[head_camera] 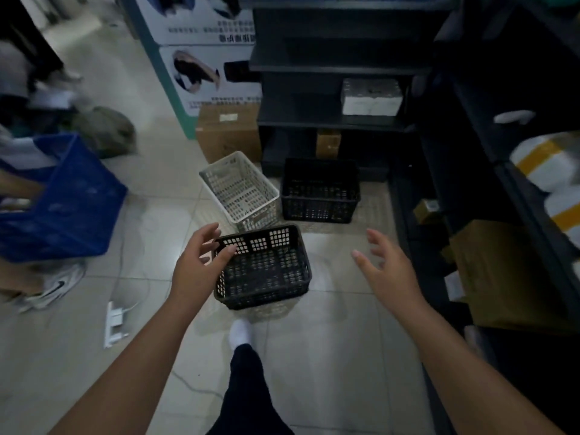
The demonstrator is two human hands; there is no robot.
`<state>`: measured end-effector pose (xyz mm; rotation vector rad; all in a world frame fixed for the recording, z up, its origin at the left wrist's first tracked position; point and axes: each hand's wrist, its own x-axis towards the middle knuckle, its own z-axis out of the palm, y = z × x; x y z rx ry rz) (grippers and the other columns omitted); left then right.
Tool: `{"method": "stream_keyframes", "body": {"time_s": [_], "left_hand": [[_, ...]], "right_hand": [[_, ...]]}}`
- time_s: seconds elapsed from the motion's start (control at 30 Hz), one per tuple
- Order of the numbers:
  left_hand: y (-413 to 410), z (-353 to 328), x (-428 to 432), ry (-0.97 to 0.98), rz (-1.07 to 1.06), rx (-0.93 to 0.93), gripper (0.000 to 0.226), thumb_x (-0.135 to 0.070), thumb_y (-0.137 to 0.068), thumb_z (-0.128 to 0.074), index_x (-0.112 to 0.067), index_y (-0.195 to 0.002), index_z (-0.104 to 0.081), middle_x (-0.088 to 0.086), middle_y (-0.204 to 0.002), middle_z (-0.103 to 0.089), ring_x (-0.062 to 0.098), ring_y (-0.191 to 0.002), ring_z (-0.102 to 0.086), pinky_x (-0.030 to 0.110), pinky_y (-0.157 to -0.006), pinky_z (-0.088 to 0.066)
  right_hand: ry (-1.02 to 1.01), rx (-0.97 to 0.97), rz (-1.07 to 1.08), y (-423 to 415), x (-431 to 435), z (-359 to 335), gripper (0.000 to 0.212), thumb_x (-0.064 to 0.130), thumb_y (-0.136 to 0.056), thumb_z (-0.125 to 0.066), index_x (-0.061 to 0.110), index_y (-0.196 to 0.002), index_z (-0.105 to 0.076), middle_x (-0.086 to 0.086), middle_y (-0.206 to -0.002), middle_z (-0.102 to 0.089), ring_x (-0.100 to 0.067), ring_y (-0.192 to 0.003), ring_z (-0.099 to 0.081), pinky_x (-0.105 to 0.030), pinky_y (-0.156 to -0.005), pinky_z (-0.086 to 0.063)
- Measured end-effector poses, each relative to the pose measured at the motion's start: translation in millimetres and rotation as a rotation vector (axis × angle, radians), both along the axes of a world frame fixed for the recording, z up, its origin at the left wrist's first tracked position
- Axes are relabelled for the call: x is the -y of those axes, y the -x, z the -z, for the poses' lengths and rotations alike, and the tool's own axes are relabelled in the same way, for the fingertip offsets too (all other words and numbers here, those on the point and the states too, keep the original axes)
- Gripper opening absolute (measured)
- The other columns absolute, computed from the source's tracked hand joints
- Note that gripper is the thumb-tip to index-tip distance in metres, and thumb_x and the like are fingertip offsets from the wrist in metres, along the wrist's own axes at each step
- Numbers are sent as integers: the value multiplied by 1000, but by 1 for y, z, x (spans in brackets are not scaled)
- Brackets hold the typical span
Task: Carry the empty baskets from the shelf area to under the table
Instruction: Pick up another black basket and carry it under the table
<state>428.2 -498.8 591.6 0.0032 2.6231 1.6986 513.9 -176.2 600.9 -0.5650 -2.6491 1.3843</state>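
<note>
Three empty baskets stand on the tiled floor in front of dark shelves. The nearest is a black basket (265, 271), just ahead of my foot. Behind it a white basket (240, 189) stands at an angle, and a second black basket (320, 193) sits to its right against the shelf base. My left hand (201, 259) is open, fingers spread, at the near black basket's left rim; whether it touches is unclear. My right hand (384, 268) is open, to the right of that basket and apart from it.
Dark shelves (332, 70) with boxes and packages fill the back and right side. A cardboard box (229, 133) stands behind the white basket. At left are a blue crate (69, 196), another person's shoe (53, 288) and a white power strip (114, 323) with a cable.
</note>
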Motion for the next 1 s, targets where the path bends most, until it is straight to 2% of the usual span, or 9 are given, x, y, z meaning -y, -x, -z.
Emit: {"method": "stream_keyframes", "body": {"time_s": [0.1,0.2,0.37,0.53,0.63,0.7,0.77,0.9,1.0], "left_hand": [[64,35,14,-8,-2,42,43,-34,-89,-73,-41,-127,-53,-24,-120,-61,-1,-109,-61,27,-88,-49],[130,81,26,0,10,123,43,-36,-89,-72,-41,-127,-54,-24,-120,-62,4,-111,-62,25,-88,-49],[217,169,47,50,-18,274,41,-40,-87,-73,-41,-124,-55,-24,-118,-62,8,-110,-64,26,-87,-49],[271,302,59,119,-119,392,44,-38,-88,-73,-30,-128,-56,-11,-118,-65,12,-106,-65,18,-80,-46],[288,397,67,148,-191,438,41,-38,-88,-73,-33,-124,-55,-8,-119,-65,13,-105,-65,15,-78,-44],[293,461,72,182,-242,468,42,-42,-87,-72,-35,-124,-53,-10,-120,-63,13,-106,-63,16,-78,-44],[300,535,79,230,-313,484,52,-45,-86,-72,-30,-133,-52,-10,-125,-60,12,-110,-59,20,-83,-43],[309,627,106,362,-442,548,80,-49,-84,-73,-16,-149,-41,9,-143,-52,23,-120,-54,41,-99,-46],[312,685,126,407,-476,658,79,-52,-78,-73,-16,-143,-46,11,-135,-61,30,-116,-61,48,-100,-47]], "right_hand": [[-24,42,9,63,12,30,58,41,-91,-64,23,-143,-45,0,-140,-51,-14,-120,-52,-36,-95,-46],[-25,96,45,123,26,73,60,41,-89,-66,22,-143,-47,-1,-138,-52,-16,-117,-54,-38,-95,-47],[-4,205,119,206,38,158,59,39,-89,-66,22,-142,-47,-3,-136,-52,-14,-111,-56,-32,-90,-46],[9,271,150,273,33,290,55,40,-89,-66,25,-140,-49,6,-128,-51,-11,-106,-56,-28,-87,-44],[0,317,148,307,28,388,55,38,-90,-65,23,-140,-48,0,-132,-52,-14,-108,-58,-27,-87,-43],[-21,344,132,324,25,455,56,36,-91,-65,20,-141,-47,-5,-135,-52,-17,-110,-58,-27,-88,-43],[-47,366,108,339,24,529,58,38,-91,-64,18,-143,-46,-9,-138,-51,-21,-113,-58,-31,-90,-45],[-110,411,60,353,24,620,64,38,-92,-63,16,-147,-39,-16,-140,-47,-32,-120,-54,-44,-97,-46],[-112,457,72,361,26,678,71,36,-92,-63,16,-151,-29,-17,-141,-48,-33,-124,-51,-41,-97,-43]]}}
